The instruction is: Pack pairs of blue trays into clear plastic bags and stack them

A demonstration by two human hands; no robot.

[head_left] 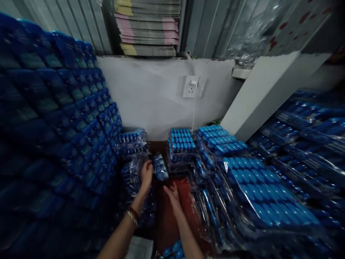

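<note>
A clear-wrapped pack of small blue items [160, 167] is in the middle, slightly tilted, between my two hands. My left hand [147, 175] is just left of it, fingers loosely bent towards its side; whether they touch the wrap I cannot make out. Below the pack's lower end my right hand [173, 194] is open, fingers stretched over a red surface [184, 196]. Close to my left hand rises a stack of wrapped blue packs [132, 172]. Several loose blue pieces [175, 249] lie beside my right forearm at the bottom edge.
A tall wall of blue containers [61, 118] stands on the left. Wrapped trays of blue items [258, 190] are piled on the right, with a smaller stack [182, 142] at the back. Behind are a white wall [151, 93], a socket [191, 88] and flat cardboard bundles [148, 30].
</note>
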